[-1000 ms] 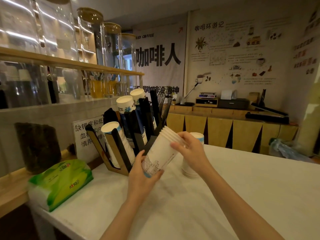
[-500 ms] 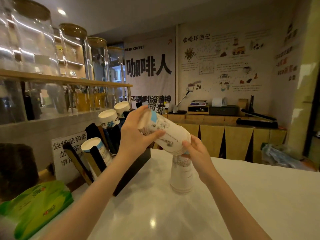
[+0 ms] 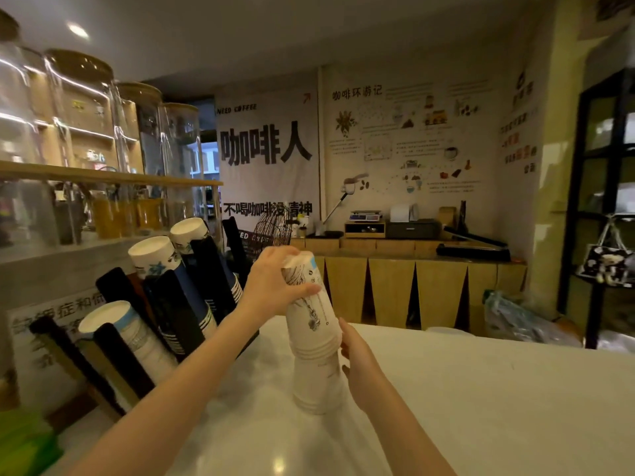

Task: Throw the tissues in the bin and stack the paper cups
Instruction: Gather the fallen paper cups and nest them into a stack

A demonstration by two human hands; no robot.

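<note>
Two bundles of nested paper cups are meeting in front of you: your left hand [image 3: 271, 286] is wrapped around the upper bundle [image 3: 311, 310], upside down and tipped a little, thumb across its front and fingers curled over the closed end, and you have it settling over the lower bundle [image 3: 314, 386], which stands inverted on the white counter [image 3: 481, 407]. Your right hand [image 3: 357, 362] lies against the side of the cups just where the two bundles join, fingers held together and fairly straight; whether it grips or only steadies, you cannot tell from here.

By the look of it, the stacking is nearly finished: the upper bundle seems partly seated, and you likely still need to press it down straight. No loose cup shows on the counter. No tissues and no bin are in view either, so you cannot judge that half of the task.

Counting cups: rims at the foot of the upper bundle suggest four or so, and the lower one shows a few, blurred. Beside your left arm the black cup rack [image 3: 144, 338] holds three more slanted stacks. A green packet [image 3: 24, 441] sits at the near left corner, and tall glass jars [image 3: 82, 111] stand on the shelf above.
</note>
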